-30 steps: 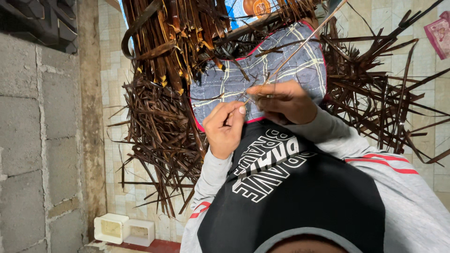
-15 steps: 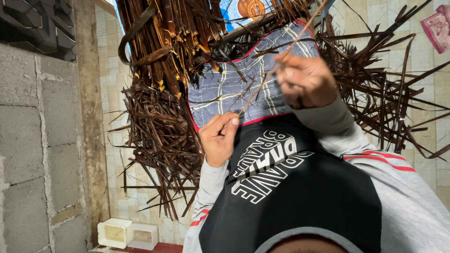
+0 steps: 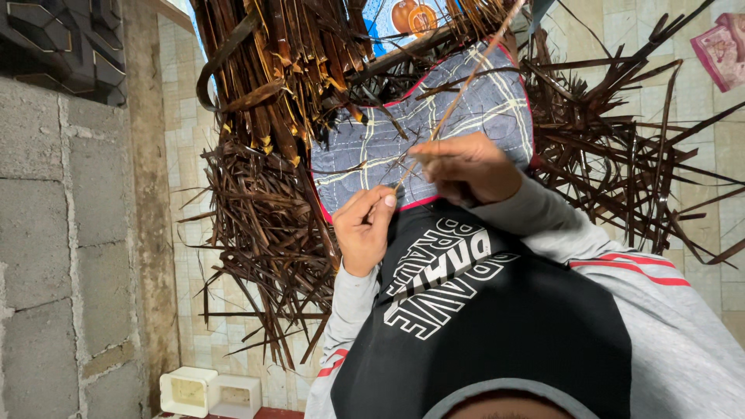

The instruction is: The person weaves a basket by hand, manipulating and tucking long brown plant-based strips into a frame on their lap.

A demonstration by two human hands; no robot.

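Gripping one thin brown strip (image 3: 458, 97) with both closed hands at frame centre: left hand (image 3: 369, 225) pinching its lower end, right hand (image 3: 466, 167) above, over the quilted grey cloth (image 3: 481, 109).

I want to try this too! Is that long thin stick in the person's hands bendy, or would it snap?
The thin strip probably bends a little: it is very slim and runs nearly straight past the right hand. It is likely light, since the left hand pinches its end with fingertips only. The dark strips around look dry, so sharp bending might snap it.
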